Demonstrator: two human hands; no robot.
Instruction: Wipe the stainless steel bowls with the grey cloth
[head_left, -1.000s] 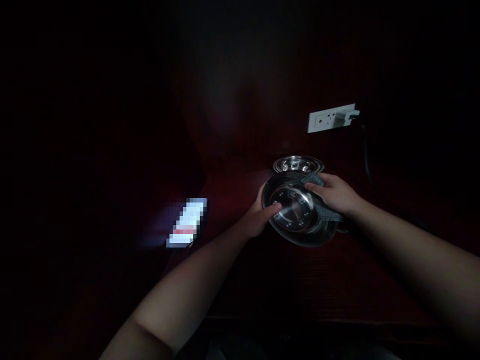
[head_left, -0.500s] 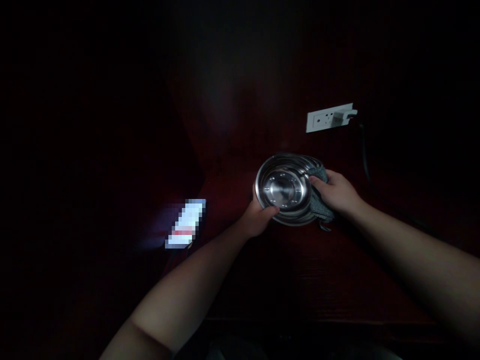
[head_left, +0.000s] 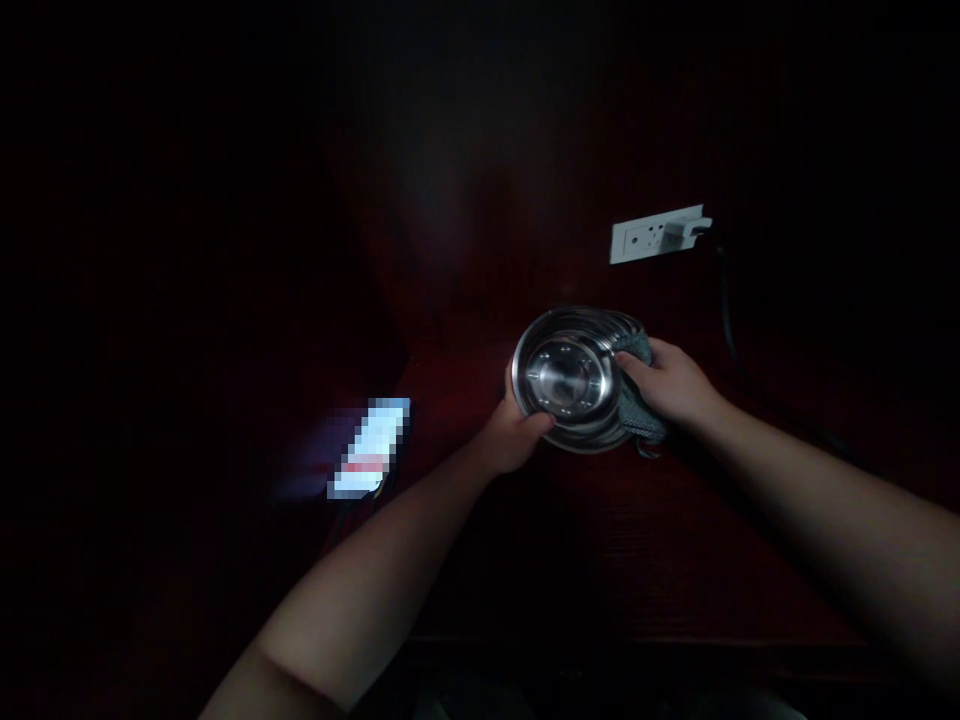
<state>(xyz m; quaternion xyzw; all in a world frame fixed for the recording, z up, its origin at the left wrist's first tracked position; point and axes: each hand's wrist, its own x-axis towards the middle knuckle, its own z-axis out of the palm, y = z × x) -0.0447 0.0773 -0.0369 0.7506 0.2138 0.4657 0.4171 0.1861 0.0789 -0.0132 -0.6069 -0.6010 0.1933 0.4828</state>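
Observation:
A shiny stainless steel bowl [head_left: 564,378] is held up in front of me, tilted so that its inside faces my view. My left hand [head_left: 517,435] grips its near left rim, thumb over the edge and the other fingers hidden behind the bowl. On the right side, my right hand [head_left: 670,382] is closed on a grey-green cloth [head_left: 641,412], which it presses over the bowl's rim and outer wall. Part of the cloth hangs below that hand.
To the left lies a lit phone [head_left: 371,448], its screen blurred out. A white wall socket [head_left: 658,234] with a plug in it is at the back right, and a dark cable [head_left: 726,300] runs down from there. The dark red tabletop [head_left: 660,560] is dimly lit.
Almost nothing differs. Both hands keep their hold on the bowl and the cloth, with only a very slight shift of the right hand and the cloth to the left.

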